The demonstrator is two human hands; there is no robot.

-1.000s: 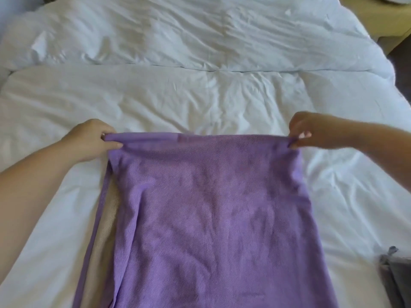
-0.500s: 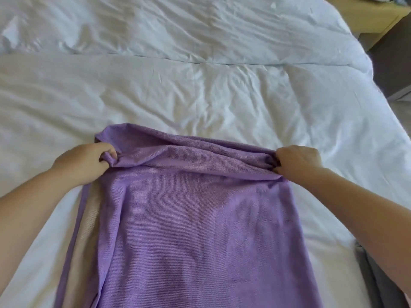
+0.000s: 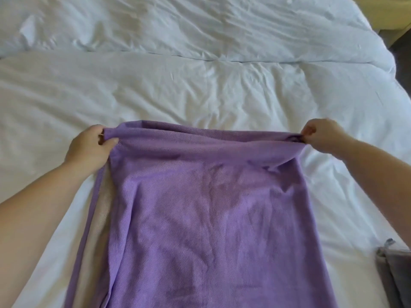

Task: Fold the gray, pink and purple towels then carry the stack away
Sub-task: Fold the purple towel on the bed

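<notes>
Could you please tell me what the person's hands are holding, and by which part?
Both hold the purple cloth towel by its far edge: the left hand grips the far left corner, the right hand the far right corner.

At six o'clock, matt woven cloth with a fine diagonal rib on the purple towel [image 3: 211, 218], paler and beige on the reverse at eight o'clock. From nine round to three o'clock, thin, smooth, creased white cloth with a faint sheen on the bedding [image 3: 200, 85]. At four o'clock, dull matt fabric on the gray towel [image 3: 395, 274]; at two o'clock, a smooth, hard, pale yellow furniture top [image 3: 400, 14].
</notes>
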